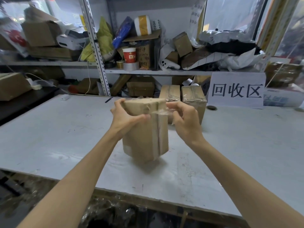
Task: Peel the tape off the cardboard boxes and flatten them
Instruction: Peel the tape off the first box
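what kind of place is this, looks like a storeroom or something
Probably a packing or recycling storeroom: metal shelves crammed with cardboard and tape rolls, taped boxes on a white worktable, and a paper sign at its back.

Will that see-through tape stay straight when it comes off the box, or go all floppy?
Probably floppy: the tape looks crinkled and bunched where the right hand pinches it. It likely clings to skin too, since it looks stuck to itself. The box seems light, as the left hand alone holds it tilted.

A red cup (129,54) and a silver tape roll (131,66) sit together on the cluttered shelf (148,71).
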### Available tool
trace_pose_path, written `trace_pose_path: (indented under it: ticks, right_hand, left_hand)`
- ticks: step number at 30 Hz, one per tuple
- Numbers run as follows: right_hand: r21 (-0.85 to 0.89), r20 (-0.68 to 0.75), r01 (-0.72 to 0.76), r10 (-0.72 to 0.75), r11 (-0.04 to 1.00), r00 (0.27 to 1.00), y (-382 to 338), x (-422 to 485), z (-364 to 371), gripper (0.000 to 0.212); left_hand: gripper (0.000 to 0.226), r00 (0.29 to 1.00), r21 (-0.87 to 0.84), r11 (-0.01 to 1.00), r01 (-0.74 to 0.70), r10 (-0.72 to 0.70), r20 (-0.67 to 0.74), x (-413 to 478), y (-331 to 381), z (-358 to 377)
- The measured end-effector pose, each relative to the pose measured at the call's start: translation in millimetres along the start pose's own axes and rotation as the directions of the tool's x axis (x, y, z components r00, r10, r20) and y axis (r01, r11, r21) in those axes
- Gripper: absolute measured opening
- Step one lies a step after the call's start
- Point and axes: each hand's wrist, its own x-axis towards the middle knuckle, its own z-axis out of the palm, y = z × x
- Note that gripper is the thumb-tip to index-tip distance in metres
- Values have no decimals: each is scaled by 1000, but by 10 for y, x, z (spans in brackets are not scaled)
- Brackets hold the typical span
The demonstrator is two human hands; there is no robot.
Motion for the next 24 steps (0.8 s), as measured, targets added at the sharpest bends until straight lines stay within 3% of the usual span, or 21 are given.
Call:
trace_pose_path:
  ticks: [3, 9, 15, 17, 21, 24]
  right_hand:
    - [7, 16, 126, -126, 992, 992, -52, -84, 83, 28]
    - [62, 45, 20, -23, 998, 999, -80, -28, -28, 28]
    - [-126, 37, 75, -71, 989, 997, -115, -23, -33, 32]
    - [-112, 5, 32, -32, 993, 999, -80, -34, -44, 33]
    - [132, -140, -134, 153, 982, 978, -16, -31, -41, 17]
    - [211, -207, -244, 287, 946, 935, -17, 53, -4, 13]
  left_hand:
    - [129, 995, -150, 983, 102, -103, 6, -5, 4, 36]
    - [134, 996, -93, 992, 85, -83, 25, -10, -11, 14]
    - [132, 994, -150, 986, 68, -54, 96, -72, 68, 117]
    - [133, 995, -149, 987, 64, -51, 85, -72, 70, 130]
    - [133, 998, -86, 996, -18, 24, 62, -109, 81, 133]
    - [118, 991, -15, 991, -135, 135, 16, -141, 118, 155]
